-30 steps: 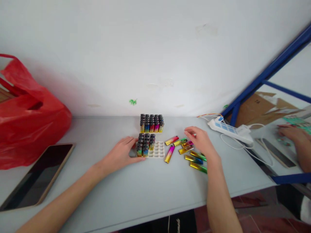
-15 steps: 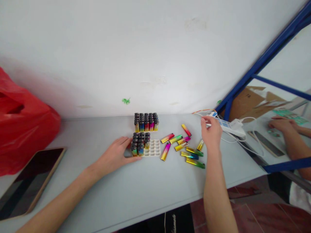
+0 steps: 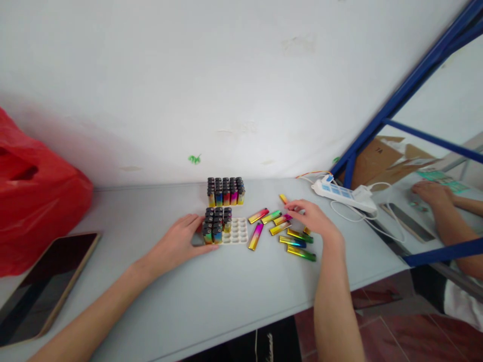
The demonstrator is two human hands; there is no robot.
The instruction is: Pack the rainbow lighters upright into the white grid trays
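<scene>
My left hand (image 3: 181, 235) rests at the left side of a white lighter tray (image 3: 242, 236), thumb along its front edge and fingers bent round the far side. Lighters with black tops (image 3: 213, 226) stand upright in the tray's left part; the round holes at its right show bare. My right hand (image 3: 311, 217) reaches over loose lighters, its fingertips closed at the near end of a red and yellow lighter (image 3: 283, 198), which they partly cover. Beside it lie a green and gold lighter (image 3: 271, 216), a pink and gold lighter (image 3: 255, 236) and several others.
A full block of upright lighters (image 3: 226, 193) stands by the wall. At left are a red plastic bag (image 3: 41, 201) and a phone (image 3: 49, 286). A white power strip (image 3: 343, 195) with cables lies at right, near a blue metal frame (image 3: 377, 120). Another person's hands (image 3: 433, 193) show beyond.
My right hand has come down and left from beside the power strip to the red and yellow lighter. My left hand stays at the tray. The view has shifted slightly.
</scene>
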